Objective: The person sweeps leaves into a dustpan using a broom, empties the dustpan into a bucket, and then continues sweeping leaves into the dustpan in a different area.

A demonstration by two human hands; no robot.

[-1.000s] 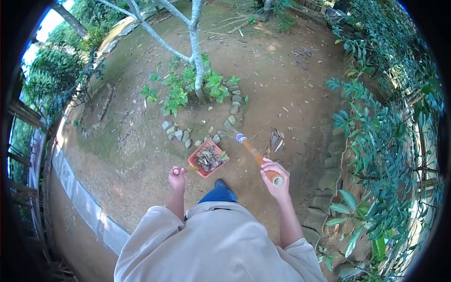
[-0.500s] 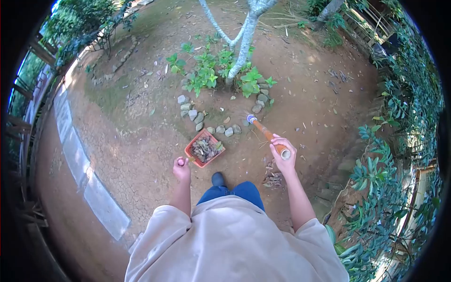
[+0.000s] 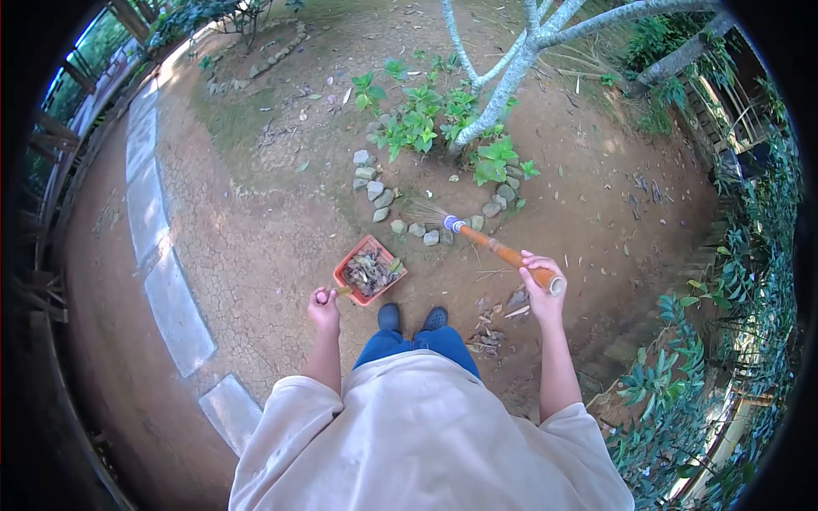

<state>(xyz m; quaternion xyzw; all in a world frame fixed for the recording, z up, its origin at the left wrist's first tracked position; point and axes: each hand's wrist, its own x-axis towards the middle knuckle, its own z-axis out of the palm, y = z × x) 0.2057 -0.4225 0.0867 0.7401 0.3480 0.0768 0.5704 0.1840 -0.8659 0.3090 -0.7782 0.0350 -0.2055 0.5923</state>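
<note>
My right hand is closed round the thick end of a broom with an orange-brown handle and a purple-and-white binding. Its thin bristles fan out over the ground beside the ring of stones. My left hand grips the short handle of an orange-red dustpan. Dry leaves fill much of the pan, which is in front of my feet. A small heap of dead leaves lies on the soil below my right hand.
A pale-barked tree rises from green plants inside the stone ring. Flat paving slabs run along the left. Dense bushes and a fence border the right. My dark shoes stand close behind the dustpan.
The broom has swung so its bristles point further left, and my right hand has shifted right and slightly down. The view has turned, and both shoes now show. The dustpan stays in my left hand.
</note>
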